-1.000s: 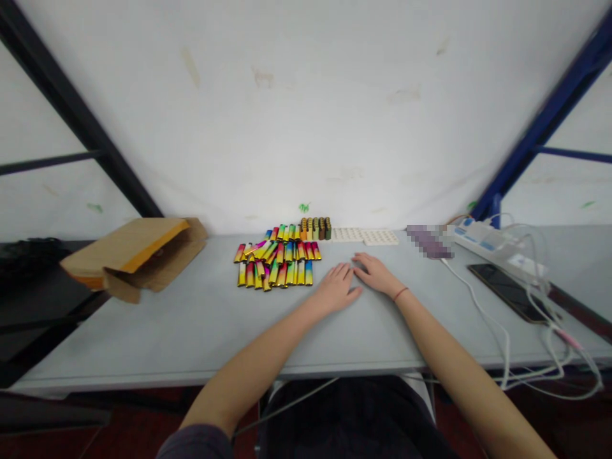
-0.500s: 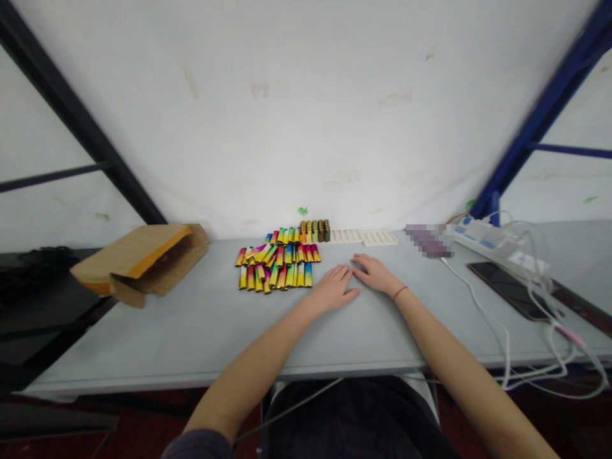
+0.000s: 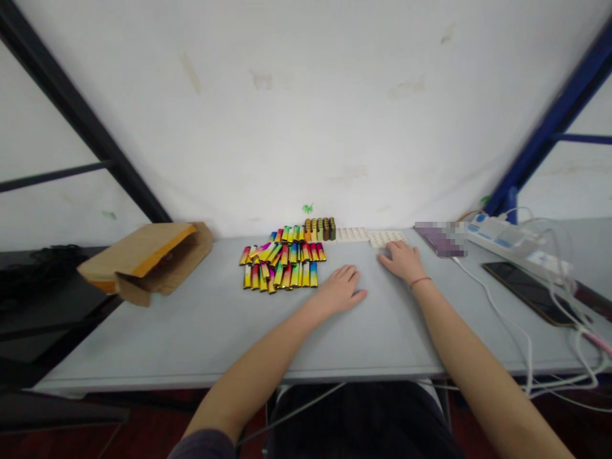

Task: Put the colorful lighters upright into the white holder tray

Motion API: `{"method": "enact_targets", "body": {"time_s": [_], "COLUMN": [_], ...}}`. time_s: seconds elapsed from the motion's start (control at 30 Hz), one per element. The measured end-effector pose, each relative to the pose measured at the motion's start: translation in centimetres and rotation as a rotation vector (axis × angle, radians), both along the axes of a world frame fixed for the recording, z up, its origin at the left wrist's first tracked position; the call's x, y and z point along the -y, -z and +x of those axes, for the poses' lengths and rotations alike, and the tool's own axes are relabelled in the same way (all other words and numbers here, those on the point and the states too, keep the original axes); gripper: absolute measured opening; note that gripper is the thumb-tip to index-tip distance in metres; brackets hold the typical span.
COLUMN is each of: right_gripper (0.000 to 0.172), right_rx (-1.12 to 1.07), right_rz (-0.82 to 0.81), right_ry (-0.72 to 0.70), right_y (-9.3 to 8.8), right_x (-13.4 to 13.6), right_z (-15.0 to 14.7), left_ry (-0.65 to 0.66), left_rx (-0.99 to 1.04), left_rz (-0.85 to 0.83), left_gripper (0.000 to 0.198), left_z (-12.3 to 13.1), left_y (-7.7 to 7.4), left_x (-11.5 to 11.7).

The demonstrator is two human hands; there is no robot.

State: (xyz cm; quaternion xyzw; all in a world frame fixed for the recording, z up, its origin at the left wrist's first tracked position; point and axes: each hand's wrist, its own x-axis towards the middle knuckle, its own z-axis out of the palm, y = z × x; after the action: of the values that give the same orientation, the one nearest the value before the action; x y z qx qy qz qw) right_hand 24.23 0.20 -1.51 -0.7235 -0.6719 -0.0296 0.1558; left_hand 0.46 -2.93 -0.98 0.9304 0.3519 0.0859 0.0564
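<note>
The left hand (image 3: 340, 290) and right hand (image 3: 400, 261) rest open and empty on the grey table (image 3: 191, 331), the left grip just right of the rainbow-metallic lighters (image 3: 282, 268) near the far edge, the right grip just near a white tray (image 3: 386, 239), with open table nearer.

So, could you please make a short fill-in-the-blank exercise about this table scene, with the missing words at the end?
The thin red thread bracelet is on the ____ wrist.
The left hand, resting on the pale grey table, holds ____.
The right hand is nearest to a dimpled tray coloured ____.
The pile of rainbow metallic lighters lies to the ____ of the left hand.

Missing words: right; nothing; white; left.
</note>
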Motion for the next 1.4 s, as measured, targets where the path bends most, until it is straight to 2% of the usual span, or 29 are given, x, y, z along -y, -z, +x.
{"method": "enact_targets", "body": {"time_s": [0.1, 0.17, 0.23, 0.3, 0.4, 0.5, 0.6, 0.77, 0.93, 1.03, 1.1, 1.27, 1.4], "right_gripper": [0.036, 0.034, 0.034, 0.048, 0.059, 0.061, 0.06, 0.048, 0.042, 0.045, 0.046, 0.048, 0.047], "right_rx": [0.065, 0.058, 0.029, 0.001, -0.035, -0.055, -0.055, -0.068, -0.119, -0.153, -0.154, -0.14, -0.133], "right_rz": [-0.027, -0.027, 0.027, 0.078, 0.002, -0.072, -0.068, -0.017, -0.024, -0.05, -0.06, -0.041, -0.045], "right_ry": [-0.03, -0.094, -0.12, -0.054, 0.003, -0.043, -0.063, -0.148, -0.204, -0.192, -0.177, -0.185, -0.235], "right_y": [-1.0, -1.1, -0.7, 0.1, 1.1, 1.4, 1.4, 1.3, 0.8, 0.5, 0.4, 0.5, 0.7], "right_x": [0.6, 1.0, 1.3, 1.4, 1.5, 1.5, 1.4, 1.0, 1.1, 1.5, 1.7, 1.6, 1.5], "right_z": [0.3, 1.0, 1.9, 2.7, 3.5, 3.4, 3.0, 2.9, 2.4, 1.8, 1.6, 1.5, 1.4], "left_ry": [0.069, 0.026, -0.142, -0.343, -0.552, -0.649, -0.677, -0.631, -0.517, -0.464, -0.436, -0.48, -0.446], "left_rx": [0.001, -0.027, -0.032, -0.057, -0.142, -0.188, -0.208, -0.22, -0.165, -0.006, 0.229, 0.935, 1.227], "left_rz": [-0.011, -0.049, -0.038, 0.023, 0.053, -0.033, -0.086, -0.11, -0.174, -0.229, -0.312, -0.764, -0.949], "left_gripper": [0.038, 0.029, 0.029, 0.031, 0.031, 0.032, 0.035, 0.031, 0.017, 0.014, 0.014, 0.005, 0.008], "left_z": [-0.5, -1.2, -2.4, -3.7, -5.5, -6.2, -5.9, -5.0, -4.9, -4.6, -4.3, -3.0, -2.1], "left_y": [-1.5, -3.1, -4.8, -6.3, -7.4, -7.5, -7.4, -7.0, -6.0, -5.6, -5.3, -4.7, -4.4], "left_x": [0.1, 0.0, -0.3, -0.7, -1.4, -1.8, -1.7, -1.2, -1.4, -1.8, -2.1, -2.2, -1.8]}}
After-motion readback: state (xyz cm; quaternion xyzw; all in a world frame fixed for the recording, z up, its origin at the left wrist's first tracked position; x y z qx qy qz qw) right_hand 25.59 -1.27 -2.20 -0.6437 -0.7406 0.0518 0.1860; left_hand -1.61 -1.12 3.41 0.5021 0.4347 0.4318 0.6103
